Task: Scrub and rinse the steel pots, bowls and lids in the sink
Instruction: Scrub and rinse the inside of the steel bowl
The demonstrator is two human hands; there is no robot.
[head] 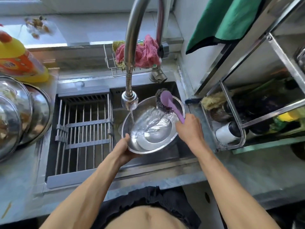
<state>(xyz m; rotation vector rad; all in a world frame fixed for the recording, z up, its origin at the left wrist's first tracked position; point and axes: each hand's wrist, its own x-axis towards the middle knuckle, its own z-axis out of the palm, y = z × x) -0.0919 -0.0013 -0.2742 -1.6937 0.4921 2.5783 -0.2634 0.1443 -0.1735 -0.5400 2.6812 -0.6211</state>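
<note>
A steel bowl [163, 147] is held tilted over the sink [175, 90], with water swirling inside it. My left hand [126, 148] grips its near-left rim, thumb on top. My right hand [189, 128] grips the purple handle of a scrub brush [166, 100], whose dark wire head rests on the bowl's far rim. The faucet [129, 100] runs a thin stream into the bowl's left side.
A grey drying rack [84, 129] covers the sink's left half. Steel bowls and lids [21, 113] are stacked on the left counter beside a yellow detergent bottle [18, 60]. A wire caddy holds a pink cloth [145, 52]. A metal shelf [247, 113] stands at the right.
</note>
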